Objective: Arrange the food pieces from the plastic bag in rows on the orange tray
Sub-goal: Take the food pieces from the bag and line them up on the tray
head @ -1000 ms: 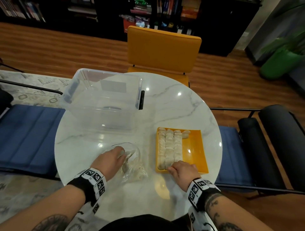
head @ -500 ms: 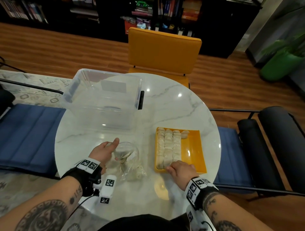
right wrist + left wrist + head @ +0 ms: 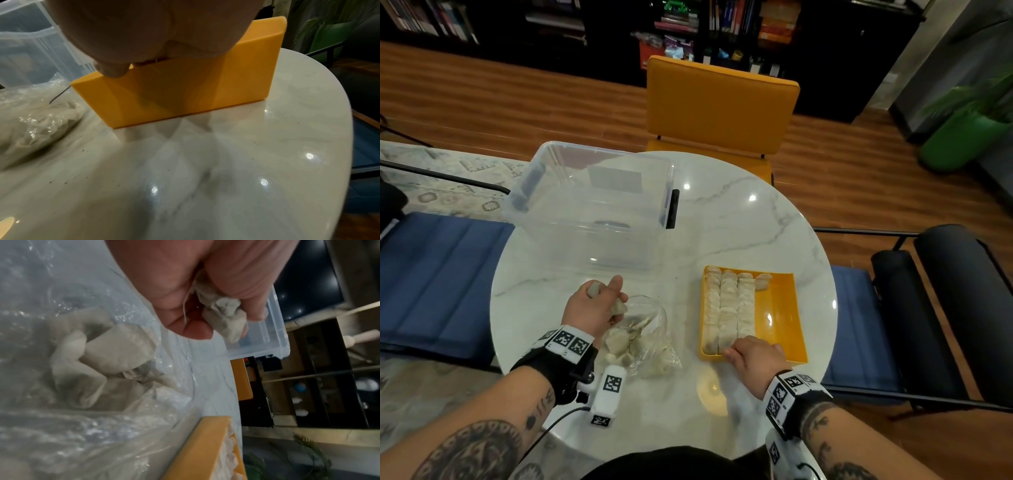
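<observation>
My left hand is raised just above the mouth of the clear plastic bag and grips pale, dumpling-like food pieces. The left wrist view shows a piece pinched in the curled fingers of this left hand, with more pieces inside the bag. The orange tray lies to the right, with three full rows of pieces along its left side and one piece starting another row at the far end. My right hand holds the tray's near rim.
A large clear plastic bin stands at the back left of the round marble table. A yellow chair is behind the table, and blue padded seats flank it. The tray's right half is bare.
My left hand has come out of the bag, turned and risen with food pieces in it. My right hand has stayed at the tray's near edge.
</observation>
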Demonstrator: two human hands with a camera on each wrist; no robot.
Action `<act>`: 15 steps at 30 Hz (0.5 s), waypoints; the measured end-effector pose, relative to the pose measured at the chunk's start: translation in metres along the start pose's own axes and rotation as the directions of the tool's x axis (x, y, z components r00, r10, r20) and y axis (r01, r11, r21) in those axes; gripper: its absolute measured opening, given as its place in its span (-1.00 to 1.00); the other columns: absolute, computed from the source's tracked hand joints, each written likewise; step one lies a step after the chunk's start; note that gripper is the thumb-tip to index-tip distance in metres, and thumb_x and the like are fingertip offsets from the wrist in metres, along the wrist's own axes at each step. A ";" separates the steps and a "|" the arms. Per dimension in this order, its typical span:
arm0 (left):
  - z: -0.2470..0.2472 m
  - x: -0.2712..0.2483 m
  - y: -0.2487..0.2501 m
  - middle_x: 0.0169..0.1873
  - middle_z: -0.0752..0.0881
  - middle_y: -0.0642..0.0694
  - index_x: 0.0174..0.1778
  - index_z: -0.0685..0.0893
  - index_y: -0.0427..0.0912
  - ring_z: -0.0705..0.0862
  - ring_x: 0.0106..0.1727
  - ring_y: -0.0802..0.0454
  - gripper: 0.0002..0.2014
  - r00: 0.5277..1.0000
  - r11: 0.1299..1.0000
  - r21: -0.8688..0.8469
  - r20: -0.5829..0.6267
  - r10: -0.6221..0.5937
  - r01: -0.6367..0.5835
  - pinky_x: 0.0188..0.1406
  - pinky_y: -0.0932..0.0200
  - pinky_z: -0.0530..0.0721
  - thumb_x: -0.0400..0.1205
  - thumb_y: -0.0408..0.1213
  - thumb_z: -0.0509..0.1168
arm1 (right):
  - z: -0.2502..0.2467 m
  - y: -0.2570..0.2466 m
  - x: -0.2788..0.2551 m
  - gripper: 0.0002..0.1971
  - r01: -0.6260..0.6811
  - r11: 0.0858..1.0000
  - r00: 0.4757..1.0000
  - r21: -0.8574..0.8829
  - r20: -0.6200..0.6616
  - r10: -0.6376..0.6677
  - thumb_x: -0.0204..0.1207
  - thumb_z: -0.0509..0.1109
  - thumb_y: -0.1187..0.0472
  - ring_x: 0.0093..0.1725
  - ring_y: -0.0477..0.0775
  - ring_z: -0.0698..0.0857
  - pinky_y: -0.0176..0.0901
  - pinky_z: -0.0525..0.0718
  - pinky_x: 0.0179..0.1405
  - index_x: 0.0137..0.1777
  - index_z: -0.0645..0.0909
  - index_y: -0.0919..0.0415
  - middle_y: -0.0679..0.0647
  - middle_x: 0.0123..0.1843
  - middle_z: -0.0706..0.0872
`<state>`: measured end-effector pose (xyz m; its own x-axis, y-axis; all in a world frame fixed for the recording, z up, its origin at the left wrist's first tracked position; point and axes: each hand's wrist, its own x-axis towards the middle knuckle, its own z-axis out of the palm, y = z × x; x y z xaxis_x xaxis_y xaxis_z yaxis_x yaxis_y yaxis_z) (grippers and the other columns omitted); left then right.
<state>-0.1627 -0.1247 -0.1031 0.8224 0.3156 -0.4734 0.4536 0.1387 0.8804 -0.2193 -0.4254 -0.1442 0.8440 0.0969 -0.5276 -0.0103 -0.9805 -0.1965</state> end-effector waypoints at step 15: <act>0.067 -0.033 0.042 -0.05 0.77 -0.27 -0.09 0.50 -0.18 0.79 -0.23 -0.18 -0.69 0.873 0.897 -0.238 0.418 -0.250 0.371 -0.55 0.24 0.73 0.71 0.03 0.24 | -0.068 -0.033 -0.010 -0.77 0.211 0.913 0.961 0.348 -0.245 -0.129 0.65 0.28 -0.14 0.05 -0.08 0.64 -0.06 0.60 0.20 0.09 0.65 -0.06 -0.12 0.04 0.67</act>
<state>-0.1480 -0.1919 -0.0519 0.7483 -0.1520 -0.6457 0.6305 0.4654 0.6212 -0.1910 -0.4056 -0.0758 0.9437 0.1774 -0.2792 -0.0179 -0.8153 -0.5788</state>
